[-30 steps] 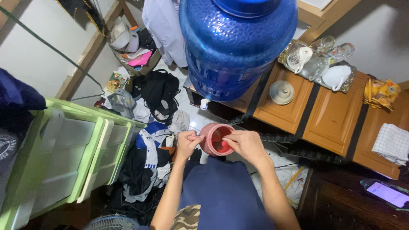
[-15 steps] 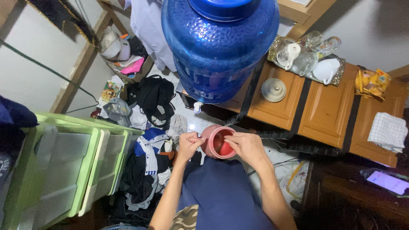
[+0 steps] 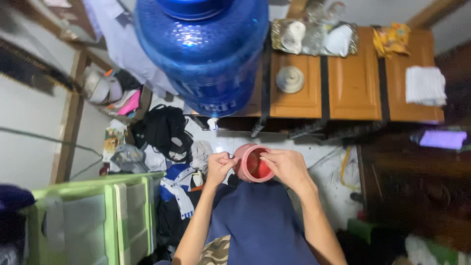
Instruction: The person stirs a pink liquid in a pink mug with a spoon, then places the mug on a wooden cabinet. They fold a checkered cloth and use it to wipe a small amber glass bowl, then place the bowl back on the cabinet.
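A pink plastic cup (image 3: 251, 164) with a red inside is held in front of me at mid frame, its mouth facing up. My left hand (image 3: 219, 167) pinches its left rim or handle with closed fingers. My right hand (image 3: 287, 167) grips the right rim, fingers curled over the edge. Just above the cup stands a large blue water jug (image 3: 203, 51) with a small white tap (image 3: 212, 123) at its base. The tap is apart from the cup, up and to the left.
The jug stands on a wooden cabinet (image 3: 353, 88) carrying a tray of cups (image 3: 314, 37), a round lid (image 3: 290, 79), a folded cloth (image 3: 425, 85) and a snack bag (image 3: 391, 39). Clothes and a black bag (image 3: 164, 130) litter the floor. Green plastic drawers (image 3: 93, 221) stand at lower left.
The view has swung so the cabinet and jug sit more squarely above. Both hands and the cup stay almost in the same place, still held together.
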